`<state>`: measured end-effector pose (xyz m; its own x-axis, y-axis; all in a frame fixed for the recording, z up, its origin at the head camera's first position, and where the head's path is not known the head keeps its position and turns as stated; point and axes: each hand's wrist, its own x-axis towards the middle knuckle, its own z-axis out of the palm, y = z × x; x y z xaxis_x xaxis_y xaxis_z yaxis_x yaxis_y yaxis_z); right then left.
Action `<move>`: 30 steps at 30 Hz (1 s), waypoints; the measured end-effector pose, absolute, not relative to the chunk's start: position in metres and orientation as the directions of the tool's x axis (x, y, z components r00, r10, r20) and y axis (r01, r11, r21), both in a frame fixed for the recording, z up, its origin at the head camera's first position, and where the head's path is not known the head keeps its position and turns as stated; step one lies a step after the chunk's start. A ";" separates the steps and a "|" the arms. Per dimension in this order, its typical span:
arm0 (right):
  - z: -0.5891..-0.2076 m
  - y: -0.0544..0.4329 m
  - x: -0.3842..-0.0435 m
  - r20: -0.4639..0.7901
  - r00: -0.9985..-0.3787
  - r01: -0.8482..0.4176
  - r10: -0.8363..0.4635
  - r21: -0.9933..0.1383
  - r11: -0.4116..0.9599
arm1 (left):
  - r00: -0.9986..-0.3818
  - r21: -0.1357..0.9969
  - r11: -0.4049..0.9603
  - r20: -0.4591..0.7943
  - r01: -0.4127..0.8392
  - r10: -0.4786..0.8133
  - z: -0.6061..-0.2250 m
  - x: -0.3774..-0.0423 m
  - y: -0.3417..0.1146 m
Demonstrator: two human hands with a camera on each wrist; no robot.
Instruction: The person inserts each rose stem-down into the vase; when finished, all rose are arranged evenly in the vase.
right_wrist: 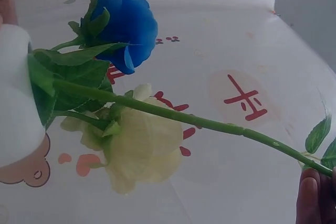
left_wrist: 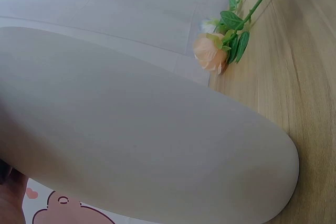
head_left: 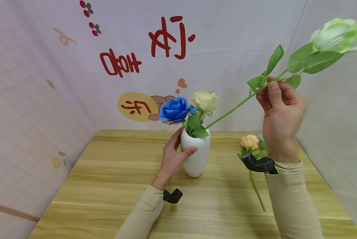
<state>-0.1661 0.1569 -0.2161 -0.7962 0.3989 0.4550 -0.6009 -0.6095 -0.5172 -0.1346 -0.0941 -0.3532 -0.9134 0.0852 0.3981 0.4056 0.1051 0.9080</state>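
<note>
Up at the right, the right hand (head_left: 283, 114) pinches the green rose (head_left: 335, 36) by its stem; the bloom sits beyond the fingers, while the stem slants down to the mouth of 1 white vase (head_left: 195, 159). The left hand (head_left: 174, 156) curls round that vase, which bears 2 blooms: 1 blue rose (head_left: 175, 109), 1 cream rose (head_left: 205, 100). Farther right, 1 peach rose (head_left: 250, 142) lies on the table (head_left: 106, 186), 1 pale bloom (left_wrist: 209, 24) partly hidden behind.
</note>
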 end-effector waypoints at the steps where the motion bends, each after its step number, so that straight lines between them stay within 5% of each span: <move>1: -0.217 0.157 -0.167 0.451 -0.798 -0.599 0.400 -0.522 -0.607 | -0.915 0.909 0.106 0.395 0.402 0.086 -0.353 -0.135 -0.094; 13: -0.218 0.167 -0.168 0.426 -0.784 -0.619 0.451 -0.489 -0.615 | -0.913 0.907 0.109 0.399 0.406 0.081 -0.352 -0.134 -0.094; 30: -0.275 0.124 -0.170 0.476 -0.859 -0.512 0.190 -0.797 -0.320 | -0.922 0.917 0.102 0.379 0.386 0.082 -0.349 -0.132 -0.094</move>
